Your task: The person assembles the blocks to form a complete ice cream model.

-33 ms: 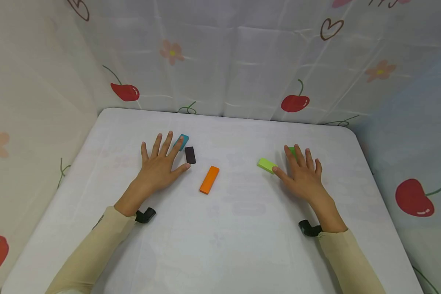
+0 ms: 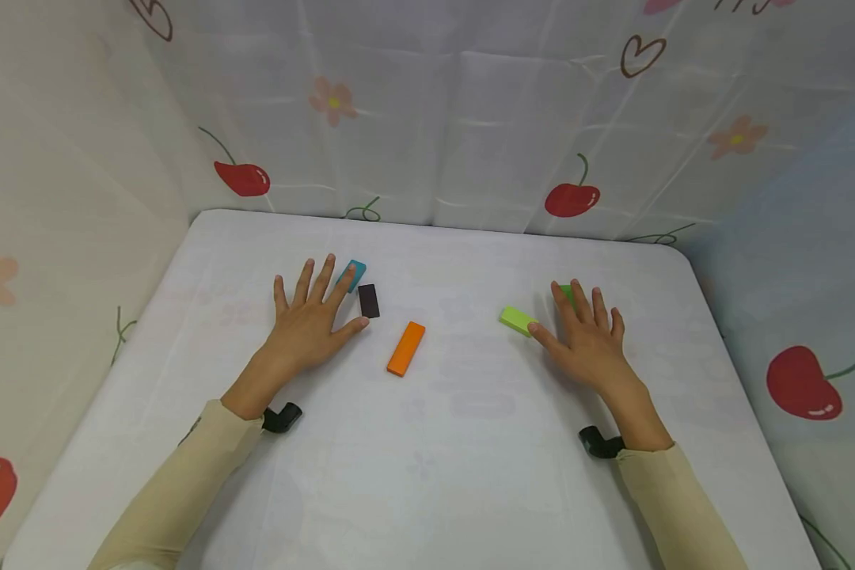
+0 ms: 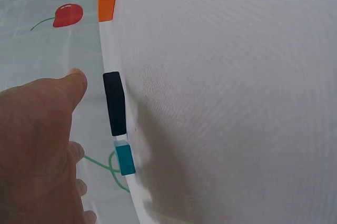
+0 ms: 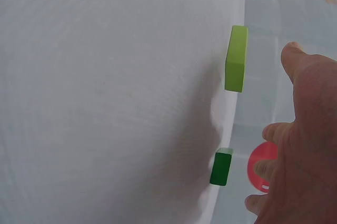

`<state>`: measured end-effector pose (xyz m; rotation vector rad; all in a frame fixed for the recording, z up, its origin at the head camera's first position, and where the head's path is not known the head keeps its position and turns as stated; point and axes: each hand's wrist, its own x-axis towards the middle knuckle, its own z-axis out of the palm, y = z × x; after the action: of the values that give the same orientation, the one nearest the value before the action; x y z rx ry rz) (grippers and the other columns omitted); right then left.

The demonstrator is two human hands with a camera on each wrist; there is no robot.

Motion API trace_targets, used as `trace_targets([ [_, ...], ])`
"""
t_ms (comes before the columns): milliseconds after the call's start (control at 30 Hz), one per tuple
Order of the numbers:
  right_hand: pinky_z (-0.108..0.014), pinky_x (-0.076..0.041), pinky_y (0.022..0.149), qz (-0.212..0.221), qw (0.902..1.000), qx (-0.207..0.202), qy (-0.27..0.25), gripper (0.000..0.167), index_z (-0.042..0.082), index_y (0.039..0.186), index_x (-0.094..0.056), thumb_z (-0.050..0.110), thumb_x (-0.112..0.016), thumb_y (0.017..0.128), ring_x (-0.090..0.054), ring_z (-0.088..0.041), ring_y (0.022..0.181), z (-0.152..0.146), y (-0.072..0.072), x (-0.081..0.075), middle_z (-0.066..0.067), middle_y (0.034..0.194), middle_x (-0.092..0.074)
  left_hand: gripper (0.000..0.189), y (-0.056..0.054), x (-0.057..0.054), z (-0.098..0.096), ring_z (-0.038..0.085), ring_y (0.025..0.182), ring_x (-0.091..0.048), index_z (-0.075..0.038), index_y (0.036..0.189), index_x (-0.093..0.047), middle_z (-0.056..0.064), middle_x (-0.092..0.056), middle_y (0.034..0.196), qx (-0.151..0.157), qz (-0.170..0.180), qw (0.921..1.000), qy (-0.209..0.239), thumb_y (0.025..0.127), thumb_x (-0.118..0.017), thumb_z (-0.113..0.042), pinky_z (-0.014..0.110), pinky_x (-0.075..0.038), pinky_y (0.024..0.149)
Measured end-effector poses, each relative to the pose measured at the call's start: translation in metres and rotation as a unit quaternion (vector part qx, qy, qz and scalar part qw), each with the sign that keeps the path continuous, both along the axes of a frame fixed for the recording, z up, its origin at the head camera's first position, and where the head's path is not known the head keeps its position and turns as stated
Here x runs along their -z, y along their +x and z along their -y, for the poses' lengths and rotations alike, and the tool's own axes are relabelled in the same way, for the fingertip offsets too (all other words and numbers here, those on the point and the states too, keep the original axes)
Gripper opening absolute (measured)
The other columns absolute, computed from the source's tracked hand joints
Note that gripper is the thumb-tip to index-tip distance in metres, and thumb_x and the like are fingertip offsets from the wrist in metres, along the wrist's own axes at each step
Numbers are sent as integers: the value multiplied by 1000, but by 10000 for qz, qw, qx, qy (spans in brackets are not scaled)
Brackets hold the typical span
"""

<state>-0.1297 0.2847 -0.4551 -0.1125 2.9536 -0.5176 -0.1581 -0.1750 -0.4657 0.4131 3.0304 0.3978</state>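
My left hand is held over the left of the table with fingers spread, holding nothing. Its forefinger overlaps a blue block in the head view, and the thumb tip points at a black block. In the left wrist view a gap shows between the thumb and the black block. My right hand, also spread and holding nothing, is over the right side. Its thumb overlaps the end of a light green block; its fingers partly hide a darker green block. The right wrist view shows that block apart from the fingers.
An orange block lies slanted on the white table, between the hands and nearer the left one. Black wrist mounts stick out by the sleeves. A curtain printed with cherries and flowers stands behind the table's far edge.
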Motion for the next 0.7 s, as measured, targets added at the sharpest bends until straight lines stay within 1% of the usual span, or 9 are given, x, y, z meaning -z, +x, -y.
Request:
trace_targets([
  [367, -81, 6, 124, -9, 10000, 36, -12, 94, 23, 175, -9, 75, -44, 104, 6, -55, 166, -2, 2, 3, -20, 182, -2, 95, 0, 1, 0, 45, 170, 6, -32, 174, -5, 6, 10, 184, 5, 25, 10000, -58, 103, -53, -72, 81, 13, 125],
  [467, -81, 5, 124, -68, 10000, 30, -46, 93, 23, 175, -11, 73, -45, 104, 4, -55, 166, -1, 2, 4, -21, 182, -3, 94, 1, 1, 0, 44, 170, 7, -33, 174, -4, 7, 9, 184, -6, 80, 10000, -34, 103, -53, -71, 80, 13, 125],
  [533, -81, 3, 124, -183, 9998, 24, -106, 91, 22, 175, -13, 71, -47, 105, 4, -55, 166, -1, 3, 5, -21, 182, -6, 94, 1, 1, 0, 44, 170, 6, -33, 174, -4, 8, 7, 184, -4, 113, 9999, -11, 103, -53, -71, 80, 10, 126],
  [600, -81, -1, 123, -390, 9990, -8, -198, 88, 20, 174, -19, 65, -52, 105, 2, -54, 166, 1, 3, 6, -22, 181, -9, 93, 0, 2, 0, 44, 170, 4, -32, 175, -5, 9, 4, 184, 7, 128, 9999, -21, 104, -52, -71, 79, 5, 127],
  [700, -79, -5, 122, -762, 9963, -95, -380, 82, 15, 169, -31, 55, -62, 104, -2, -54, 166, 4, 3, 7, -24, 179, -17, 90, -1, 2, 1, 45, 170, -2, -30, 175, -11, 13, -6, 184, -6, 60, 10000, -24, 104, -53, -69, 78, -6, 129],
])
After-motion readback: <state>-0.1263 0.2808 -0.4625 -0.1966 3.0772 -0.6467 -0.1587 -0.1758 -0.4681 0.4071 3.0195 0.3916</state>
